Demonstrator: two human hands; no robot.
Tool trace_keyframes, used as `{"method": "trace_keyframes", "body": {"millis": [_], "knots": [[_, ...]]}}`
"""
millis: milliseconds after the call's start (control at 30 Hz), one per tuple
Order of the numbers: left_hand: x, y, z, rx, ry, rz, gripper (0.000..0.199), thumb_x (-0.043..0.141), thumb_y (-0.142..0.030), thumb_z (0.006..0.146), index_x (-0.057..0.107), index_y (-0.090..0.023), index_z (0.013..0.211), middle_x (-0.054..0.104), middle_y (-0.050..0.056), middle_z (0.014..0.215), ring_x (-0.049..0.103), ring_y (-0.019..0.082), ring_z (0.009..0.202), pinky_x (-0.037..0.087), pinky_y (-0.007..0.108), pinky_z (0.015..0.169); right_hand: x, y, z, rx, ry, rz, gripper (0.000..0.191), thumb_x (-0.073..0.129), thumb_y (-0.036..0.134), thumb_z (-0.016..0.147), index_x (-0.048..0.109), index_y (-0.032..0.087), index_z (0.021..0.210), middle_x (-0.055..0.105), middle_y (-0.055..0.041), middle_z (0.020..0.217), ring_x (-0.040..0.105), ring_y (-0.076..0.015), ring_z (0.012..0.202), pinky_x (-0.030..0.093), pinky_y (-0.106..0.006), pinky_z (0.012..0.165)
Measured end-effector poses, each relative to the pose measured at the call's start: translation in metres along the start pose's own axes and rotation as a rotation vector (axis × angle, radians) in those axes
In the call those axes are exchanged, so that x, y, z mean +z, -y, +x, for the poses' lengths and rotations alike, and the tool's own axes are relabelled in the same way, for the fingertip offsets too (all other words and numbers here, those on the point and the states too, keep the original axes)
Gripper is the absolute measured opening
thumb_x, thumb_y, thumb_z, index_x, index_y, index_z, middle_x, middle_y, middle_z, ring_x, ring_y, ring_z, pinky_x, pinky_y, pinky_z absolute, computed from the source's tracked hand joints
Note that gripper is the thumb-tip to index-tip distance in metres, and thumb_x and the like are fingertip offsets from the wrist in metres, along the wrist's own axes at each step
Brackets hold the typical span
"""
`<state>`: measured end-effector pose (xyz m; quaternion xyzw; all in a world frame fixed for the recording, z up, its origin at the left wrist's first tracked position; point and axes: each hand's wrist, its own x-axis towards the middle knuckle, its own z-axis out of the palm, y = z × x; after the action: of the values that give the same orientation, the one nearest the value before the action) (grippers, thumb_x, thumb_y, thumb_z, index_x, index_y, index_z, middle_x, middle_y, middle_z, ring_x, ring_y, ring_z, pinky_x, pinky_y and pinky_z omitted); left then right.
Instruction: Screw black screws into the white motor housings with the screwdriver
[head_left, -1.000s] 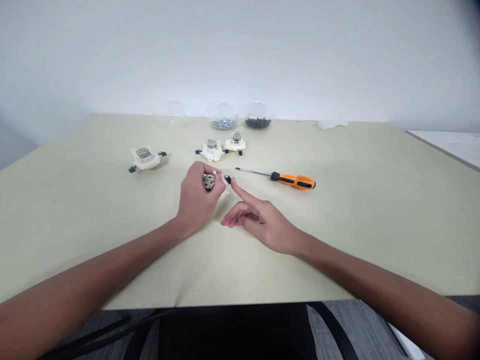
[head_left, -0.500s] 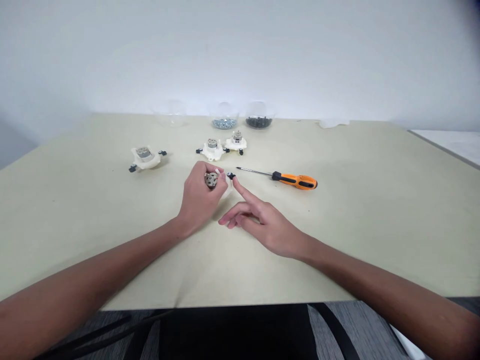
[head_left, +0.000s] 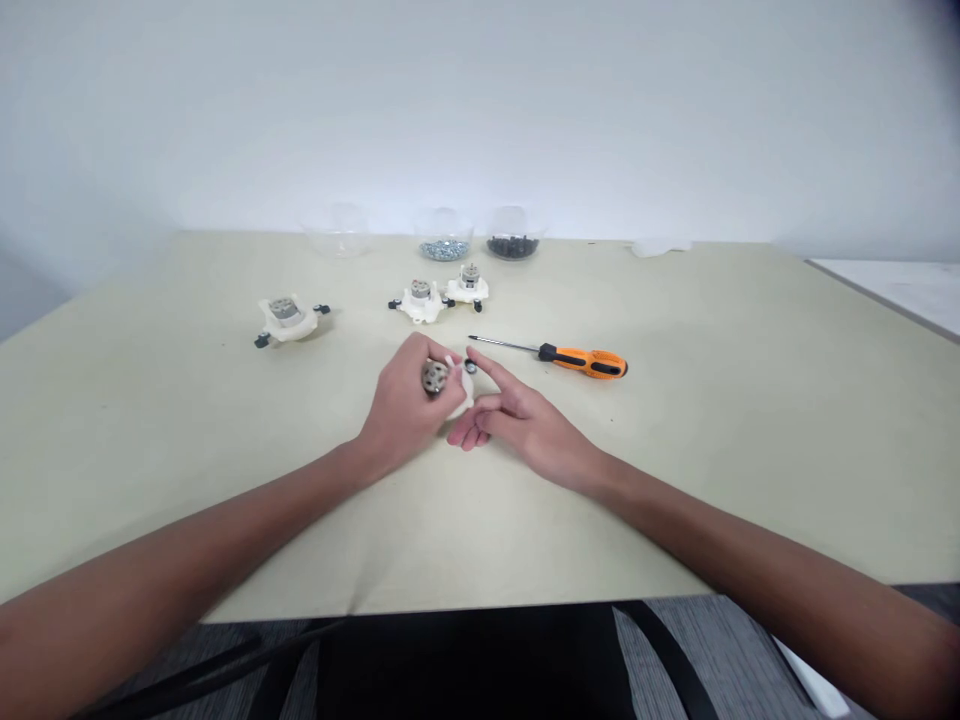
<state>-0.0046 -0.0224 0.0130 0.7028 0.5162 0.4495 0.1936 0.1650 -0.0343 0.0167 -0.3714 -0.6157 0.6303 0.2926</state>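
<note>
Head view, and the surface (head_left: 750, 440) is seen first, wide and pale. Across it the orange screwdriver (head_left: 585, 361) is laid, just beyond the right hand (head_left: 536, 425). Clear bowls, one with silver bits (head_left: 445, 250) and one with dark bits (head_left: 513, 247), are set well behind the screwdriver, out of the way. The motor unit (head_left: 434, 378) is held left of the screwdriver and a little nearer the camera, grasped by the left hand (head_left: 405, 405); the right grip is released, its index fingertip laid at the black foot (head_left: 471, 367). Fairly light and stiff, it would seem, weighted at the metal can, so best taken by can and white body together; the thin prongs could be snapped. Left of the screwdriver's tip, three similar units (head_left: 421, 305) are spread, the nearest pair likeliest to be bumped.
</note>
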Motion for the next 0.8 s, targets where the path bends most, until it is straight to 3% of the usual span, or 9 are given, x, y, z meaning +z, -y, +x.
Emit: {"method": "trace_keyframes", "body": {"millis": [133, 267, 467, 567, 800], "knots": [[0.001, -0.005, -0.005, 0.101, 0.056, 0.015, 0.005, 0.054, -0.019, 0.08, 0.054, -0.022, 0.085, 0.06, 0.0, 0.082, 0.056, 0.014, 0.07, 0.045, 0.03, 0.066, -0.006, 0.001, 0.003, -0.005, 0.031, 0.034, 0.067, 0.042, 0.007, 0.082, 0.028, 0.02, 0.147, 0.068, -0.0001, 0.075, 0.067, -0.0144, 0.075, 0.052, -0.034, 0.077], [0.001, -0.006, -0.006, 0.113, 0.049, 0.005, 0.006, 0.053, -0.019, 0.081, 0.054, -0.022, 0.086, 0.062, 0.001, 0.085, 0.057, 0.014, 0.073, 0.046, 0.03, 0.068, -0.009, 0.003, 0.002, -0.001, 0.04, -0.003, 0.062, 0.043, 0.009, 0.083, 0.032, 0.021, 0.143, 0.068, -0.0003, 0.077, 0.067, -0.0144, 0.076, 0.052, -0.033, 0.076], [0.0, -0.004, -0.002, 0.076, -0.002, 0.007, 0.005, 0.054, -0.018, 0.081, 0.055, -0.022, 0.084, 0.064, 0.001, 0.085, 0.058, 0.015, 0.074, 0.046, 0.031, 0.069, -0.011, 0.014, -0.002, -0.009, -0.071, -0.155, 0.051, 0.041, 0.008, 0.083, 0.044, 0.017, 0.133, 0.068, -0.002, 0.078, 0.063, -0.0136, 0.074, 0.051, -0.032, 0.076], [-0.002, 0.002, 0.005, 0.027, -0.078, 0.023, 0.003, 0.053, -0.019, 0.082, 0.054, -0.021, 0.084, 0.065, 0.001, 0.087, 0.059, 0.016, 0.078, 0.046, 0.032, 0.073, -0.013, 0.016, -0.005, -0.018, -0.089, -0.212, 0.057, 0.043, 0.01, 0.083, 0.039, 0.017, 0.14, 0.069, -0.0018, 0.08, 0.062, -0.0138, 0.076, 0.05, -0.034, 0.081], [-0.002, 0.008, 0.01, -0.067, -0.132, 0.048, 0.004, 0.052, -0.021, 0.082, 0.055, -0.02, 0.083, 0.066, 0.001, 0.09, 0.058, 0.017, 0.08, 0.045, 0.031, 0.075, -0.008, 0.003, -0.008, 0.008, 0.121, -0.293, 0.08, 0.043, 0.014, 0.087, 0.002, 0.028, 0.153, 0.07, 0.0026, 0.086, 0.062, -0.012, 0.075, 0.049, -0.035, 0.082]]}}
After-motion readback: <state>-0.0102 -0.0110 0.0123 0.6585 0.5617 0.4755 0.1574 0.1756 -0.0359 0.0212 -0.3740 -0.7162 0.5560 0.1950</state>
